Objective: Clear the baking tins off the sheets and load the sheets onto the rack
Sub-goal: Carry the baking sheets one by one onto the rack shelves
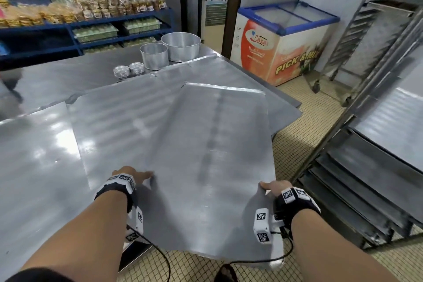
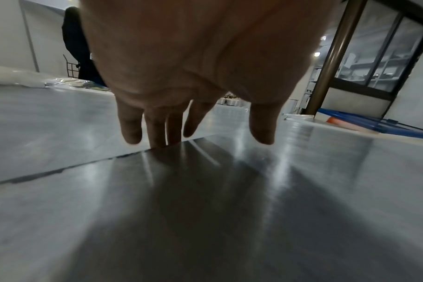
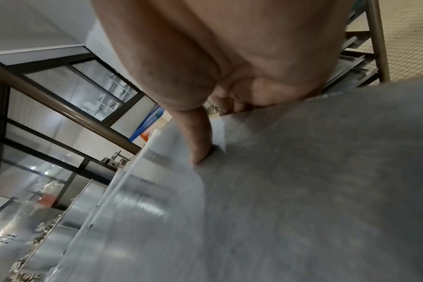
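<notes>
R hand [image 1: 275,188] pinches the top sheet [image 1: 206,144] at its near R edge, thumb on top, fingers curled under. L hand [image 1: 130,175] lies flat w/ straight fingers on the sheet's near L edge. Rack [image 1: 366,190] just R of R hand; tins [image 1: 169,51] well ahead of both hands on the table [image 1: 34,167].

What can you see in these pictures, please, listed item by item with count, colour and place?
Top sheet: one, silver, tilted off the table edge, gripped.
Sheets beneath: at least two, silver, overlapping on table.
Table: one, steel.
Large tins: two, silver, far table end.
Small tins: two stacks, silver, beside them.
Rack: one, grey, right, sheets loaded.
Freezer: one, blue-rimmed, behind.
Left hand: on sheet's left edge.
Right hand: grips right edge.
</notes>
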Demonstrator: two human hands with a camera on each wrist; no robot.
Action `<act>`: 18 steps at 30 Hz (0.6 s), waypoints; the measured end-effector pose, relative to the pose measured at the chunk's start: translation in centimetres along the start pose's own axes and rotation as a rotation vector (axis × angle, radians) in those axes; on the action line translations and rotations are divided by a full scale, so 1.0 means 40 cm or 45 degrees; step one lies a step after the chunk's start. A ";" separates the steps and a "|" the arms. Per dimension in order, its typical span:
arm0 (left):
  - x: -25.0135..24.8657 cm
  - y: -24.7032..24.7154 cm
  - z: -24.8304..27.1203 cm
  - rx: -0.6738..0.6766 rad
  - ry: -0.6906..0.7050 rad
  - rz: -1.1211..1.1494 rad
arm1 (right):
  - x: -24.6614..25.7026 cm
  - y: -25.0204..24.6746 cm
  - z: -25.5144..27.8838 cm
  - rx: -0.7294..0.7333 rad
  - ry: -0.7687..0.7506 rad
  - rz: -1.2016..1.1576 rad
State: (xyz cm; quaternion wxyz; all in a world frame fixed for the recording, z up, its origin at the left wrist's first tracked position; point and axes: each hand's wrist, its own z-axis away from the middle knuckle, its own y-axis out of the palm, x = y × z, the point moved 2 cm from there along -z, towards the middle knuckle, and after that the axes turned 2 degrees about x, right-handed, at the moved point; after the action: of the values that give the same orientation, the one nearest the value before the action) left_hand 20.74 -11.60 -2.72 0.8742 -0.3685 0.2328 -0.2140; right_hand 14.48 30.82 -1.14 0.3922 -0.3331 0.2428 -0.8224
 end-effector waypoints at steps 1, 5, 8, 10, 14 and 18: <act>-0.005 -0.003 0.014 0.027 0.014 0.024 | 0.006 -0.008 0.005 -0.041 -0.005 -0.012; -0.014 0.000 0.048 0.101 0.012 0.077 | 0.044 -0.007 0.030 -0.105 -0.108 0.193; -0.001 0.005 0.073 0.094 -0.016 0.112 | 0.052 0.009 0.024 -0.125 -0.122 0.412; 0.017 0.009 0.078 0.069 -0.032 0.168 | 0.055 0.016 0.023 -0.098 -0.122 0.580; 0.061 0.004 0.100 -0.030 -0.070 0.261 | 0.064 0.024 0.013 -0.031 -0.209 0.833; 0.101 0.015 0.141 -0.075 -0.156 0.348 | 0.104 0.011 -0.007 -0.010 -0.333 0.896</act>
State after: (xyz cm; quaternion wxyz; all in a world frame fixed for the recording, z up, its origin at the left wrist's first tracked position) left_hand 27.29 -10.34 -0.69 0.8966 -0.3711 0.2333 -0.0633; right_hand 12.53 27.25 -0.14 0.6773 -0.3329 0.2933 -0.5869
